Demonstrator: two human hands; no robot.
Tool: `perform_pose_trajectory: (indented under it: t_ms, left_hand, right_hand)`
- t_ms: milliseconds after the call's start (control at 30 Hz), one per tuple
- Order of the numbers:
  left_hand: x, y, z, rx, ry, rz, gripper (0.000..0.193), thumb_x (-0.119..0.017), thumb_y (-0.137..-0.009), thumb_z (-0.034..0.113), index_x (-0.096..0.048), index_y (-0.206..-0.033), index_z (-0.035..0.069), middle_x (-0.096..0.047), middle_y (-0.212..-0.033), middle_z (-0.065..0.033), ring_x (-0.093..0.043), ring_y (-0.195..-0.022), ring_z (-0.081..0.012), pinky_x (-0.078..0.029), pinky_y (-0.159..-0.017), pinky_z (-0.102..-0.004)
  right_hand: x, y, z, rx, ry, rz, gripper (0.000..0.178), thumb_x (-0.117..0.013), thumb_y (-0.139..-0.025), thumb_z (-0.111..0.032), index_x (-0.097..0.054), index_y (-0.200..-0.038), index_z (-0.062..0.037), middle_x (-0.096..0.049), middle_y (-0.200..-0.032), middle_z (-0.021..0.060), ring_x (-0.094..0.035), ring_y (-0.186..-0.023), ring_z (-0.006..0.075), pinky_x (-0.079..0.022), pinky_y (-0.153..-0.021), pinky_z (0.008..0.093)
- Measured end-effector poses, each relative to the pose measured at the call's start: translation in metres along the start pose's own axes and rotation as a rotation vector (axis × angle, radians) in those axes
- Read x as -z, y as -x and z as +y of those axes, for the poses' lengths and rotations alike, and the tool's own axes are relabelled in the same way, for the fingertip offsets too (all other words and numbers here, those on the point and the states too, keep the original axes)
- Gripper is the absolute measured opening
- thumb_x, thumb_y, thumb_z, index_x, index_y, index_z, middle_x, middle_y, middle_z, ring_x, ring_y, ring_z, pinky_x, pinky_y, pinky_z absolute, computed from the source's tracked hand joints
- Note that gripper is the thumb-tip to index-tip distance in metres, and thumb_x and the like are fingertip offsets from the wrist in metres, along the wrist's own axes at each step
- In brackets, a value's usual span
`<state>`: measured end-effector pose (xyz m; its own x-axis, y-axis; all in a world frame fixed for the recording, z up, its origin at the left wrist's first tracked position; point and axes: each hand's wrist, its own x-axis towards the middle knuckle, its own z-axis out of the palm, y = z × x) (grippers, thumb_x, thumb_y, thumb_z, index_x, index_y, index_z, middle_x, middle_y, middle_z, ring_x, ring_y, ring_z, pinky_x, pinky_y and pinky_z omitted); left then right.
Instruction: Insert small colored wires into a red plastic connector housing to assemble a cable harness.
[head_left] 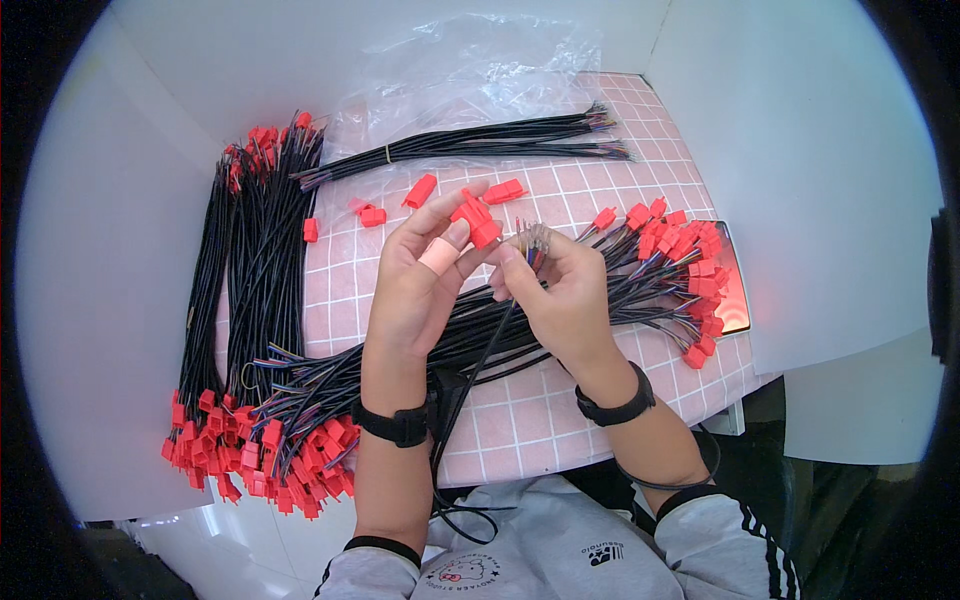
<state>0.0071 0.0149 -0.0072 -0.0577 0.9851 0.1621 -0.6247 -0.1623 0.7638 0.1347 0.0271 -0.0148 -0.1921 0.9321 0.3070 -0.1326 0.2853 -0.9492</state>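
Head view: left hand (411, 272) leans toward curled right hand (562, 288).

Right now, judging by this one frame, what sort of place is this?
Probably a small bench for hand-assembling wiring. The table's pink checked cloth is hemmed in by pale panels, and on it lie bundled black cables and loose red connectors.
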Motion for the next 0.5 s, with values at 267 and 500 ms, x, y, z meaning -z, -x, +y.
perform_pose_trajectory:
  t_ms: [267, 500]
  left_hand:
    - [-0.0025, 0.0017, -0.0008, 0.005, -0.086, -0.002, 0.038, -0.051, -0.082, 0.009, -0.043, -0.116, -0.003, -0.045, -0.120, -0.0132, -0.053, -0.096, -0.0201, -0.047, -0.080, -0.0313]
    - [-0.0039, 0.0002, -0.0012, -0.023, -0.063, 0.027, 0.029, -0.047, -0.083, 0.003, -0.048, -0.111, -0.005, -0.045, -0.119, -0.0170, -0.056, -0.093, -0.0205, -0.050, -0.077, -0.0323]
  right_hand:
    - [-0.0009, 0.0003, -0.0033, 0.004, -0.010, -0.025, 0.012, -0.053, -0.079, -0.006, -0.054, -0.072, 0.0032, -0.054, -0.057, 0.0041, -0.052, -0.053, 0.0057, -0.042, -0.047, 0.0211]
    - [-0.0035, -0.0024, -0.0051, 0.009, -0.094, -0.014, 0.014, -0.052, -0.081, -0.007, -0.055, -0.074, 0.0037, -0.056, -0.061, 0.0051, -0.055, -0.055, 0.0079, -0.044, -0.049, 0.0200]
